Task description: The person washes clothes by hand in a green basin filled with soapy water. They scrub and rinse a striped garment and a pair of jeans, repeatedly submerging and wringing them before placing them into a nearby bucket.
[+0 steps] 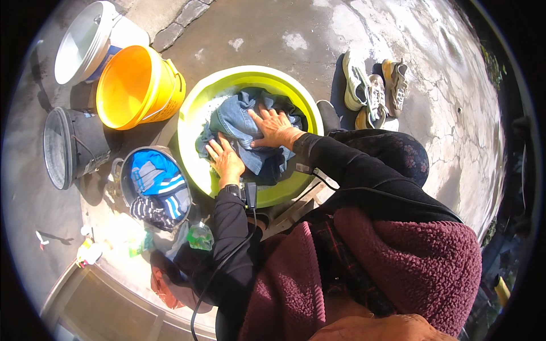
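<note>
A yellow-green basin point(196, 88) stands in front of me with wet denim clothes point(230, 118) heaped in it. White suds point(211, 105) show along the basin's left side. My left hand point(226, 162) presses on the near left part of the denim, its fingers spread. Farther right, my right hand point(274, 128) lies spread on top of the heap with its palm down. Neither hand grips the cloth. Darker fabric point(290, 108) shows at the right of the pile. The bottom of the basin is hidden.
At the left stand a white bucket point(85, 42), a yellow bucket point(128, 85) and a dark bucket point(60, 148). A pail point(187, 199) nearer me holds blue and striped clothes point(153, 173). Several shoes point(372, 91) stand at the right. A cable point(230, 253) runs along my left arm.
</note>
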`<state>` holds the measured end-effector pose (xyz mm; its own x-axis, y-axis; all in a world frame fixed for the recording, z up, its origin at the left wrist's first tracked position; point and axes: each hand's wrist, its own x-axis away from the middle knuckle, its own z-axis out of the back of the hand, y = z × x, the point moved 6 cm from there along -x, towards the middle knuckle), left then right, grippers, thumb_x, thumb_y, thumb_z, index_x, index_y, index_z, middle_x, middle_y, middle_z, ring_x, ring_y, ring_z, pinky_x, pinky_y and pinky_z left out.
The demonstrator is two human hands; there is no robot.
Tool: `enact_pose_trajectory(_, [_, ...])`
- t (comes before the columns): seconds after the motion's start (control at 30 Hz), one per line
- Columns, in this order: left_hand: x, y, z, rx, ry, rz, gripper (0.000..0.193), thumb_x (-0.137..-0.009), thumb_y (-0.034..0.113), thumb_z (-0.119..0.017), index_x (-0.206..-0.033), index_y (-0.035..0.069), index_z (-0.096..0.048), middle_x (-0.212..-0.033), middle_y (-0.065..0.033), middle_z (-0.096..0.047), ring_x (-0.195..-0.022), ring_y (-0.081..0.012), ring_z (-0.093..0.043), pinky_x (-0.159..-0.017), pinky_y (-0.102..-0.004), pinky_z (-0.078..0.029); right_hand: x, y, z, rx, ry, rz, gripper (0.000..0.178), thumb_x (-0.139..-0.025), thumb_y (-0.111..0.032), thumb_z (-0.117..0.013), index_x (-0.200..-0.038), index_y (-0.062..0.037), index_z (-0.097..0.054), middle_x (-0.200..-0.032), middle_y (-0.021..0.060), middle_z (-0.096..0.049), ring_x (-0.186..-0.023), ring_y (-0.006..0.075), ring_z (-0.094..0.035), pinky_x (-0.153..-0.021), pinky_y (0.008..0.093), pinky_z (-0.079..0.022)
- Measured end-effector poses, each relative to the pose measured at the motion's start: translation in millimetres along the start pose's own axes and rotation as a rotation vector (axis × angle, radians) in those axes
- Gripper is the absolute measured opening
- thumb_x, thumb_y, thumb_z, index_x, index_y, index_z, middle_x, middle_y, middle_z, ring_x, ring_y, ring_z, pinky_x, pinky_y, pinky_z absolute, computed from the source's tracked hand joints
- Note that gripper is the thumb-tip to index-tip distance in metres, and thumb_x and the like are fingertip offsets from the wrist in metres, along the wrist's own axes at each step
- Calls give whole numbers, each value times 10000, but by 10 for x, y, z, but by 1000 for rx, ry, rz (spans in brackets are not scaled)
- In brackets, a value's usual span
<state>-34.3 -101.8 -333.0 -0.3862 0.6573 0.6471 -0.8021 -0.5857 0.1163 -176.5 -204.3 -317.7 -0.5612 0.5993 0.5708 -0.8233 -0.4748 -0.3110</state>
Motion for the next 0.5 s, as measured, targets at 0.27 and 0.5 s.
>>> enact_pose_trajectory(0.27, [-346, 50, -291, -23, -111, 1, 760, -833, 59, -593, -1503, 25, -236, -1527, -233, -285, -1404, -399, -292, -1106, -477, -320, -333, 19, -268, 154, -100, 22, 870, -764, -660, -639, -1435, -145, -434, -1404, 166, -490, -1238, 320, -509, -1047, 531, -359])
enact_pose_trajectory(0.5, [-647, 65, -613, -94, -381, -107, 329, -856, 182, -565, -1148, 75, -672, -1194, -184, -641, -1138, -362, -596, -966, -461, -465, -587, 54, -534, -91, -140, 101, 324, -787, -253, -625, -1024, -51, -716, -1090, 162, -688, -1041, 296, -656, -871, 417, -513])
